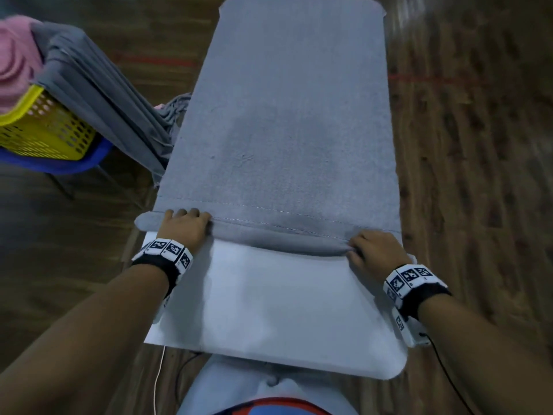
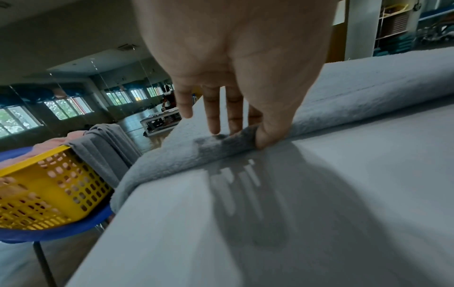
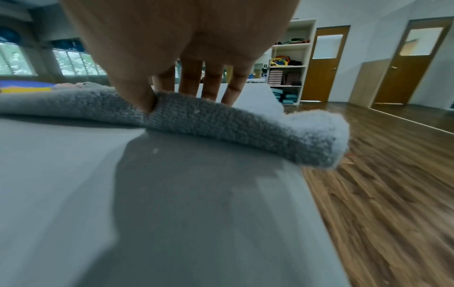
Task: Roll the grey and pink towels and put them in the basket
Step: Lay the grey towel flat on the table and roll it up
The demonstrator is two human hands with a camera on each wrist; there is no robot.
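A grey towel (image 1: 284,130) lies flat along the white table (image 1: 269,310), and its near edge is turned over into a low roll (image 1: 278,238). At the roll's left end my left hand (image 1: 185,224) has fingers on top and the thumb (image 2: 267,136) against the near side, pinching the fold (image 2: 236,139). My right hand (image 1: 371,248) pinches the right end (image 3: 245,124) the same way, thumb (image 3: 142,99) in front and fingers behind. The yellow basket (image 1: 45,130) stands at the far left, holding a pink towel (image 1: 15,61).
More grey towels (image 1: 98,94) hang over the basket's side toward the table. The basket rests on a blue seat (image 1: 65,164). Wooden floor (image 1: 463,145) surrounds the table, and thin cables (image 1: 449,375) trail near my body. The towel's right end overhangs the table edge.
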